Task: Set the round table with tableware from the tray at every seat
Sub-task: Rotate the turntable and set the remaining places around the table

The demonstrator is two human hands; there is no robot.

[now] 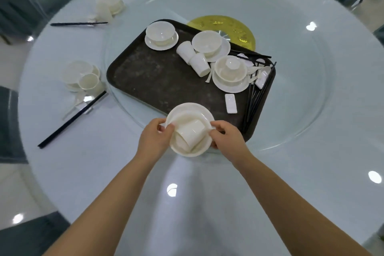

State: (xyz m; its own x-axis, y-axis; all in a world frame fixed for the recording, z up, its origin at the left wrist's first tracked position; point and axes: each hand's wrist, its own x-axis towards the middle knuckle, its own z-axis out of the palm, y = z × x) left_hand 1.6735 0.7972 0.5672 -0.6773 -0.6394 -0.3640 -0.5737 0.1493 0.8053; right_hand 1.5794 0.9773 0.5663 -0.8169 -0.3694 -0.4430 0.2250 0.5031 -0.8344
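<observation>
Stood wide and pale, the round table [291, 131], place settings along its far and left edge. Lay at centre the dark tray [155, 77], long axis running near-right to far-left. Hung over its near corner a stacked plate and bowl [188, 147] — cup [192, 131] on its side inside, mouth pointing near-left. Gripped the bowl's rim from either side — left hand [153, 139], right hand [226, 139], fingers curled.

A gold disc [223, 27] sits at the middle of the clear glass turntable [295, 97], grey-blue chairs [12, 124] ring the outside, and ceiling lights glint off the glossy surface.
</observation>
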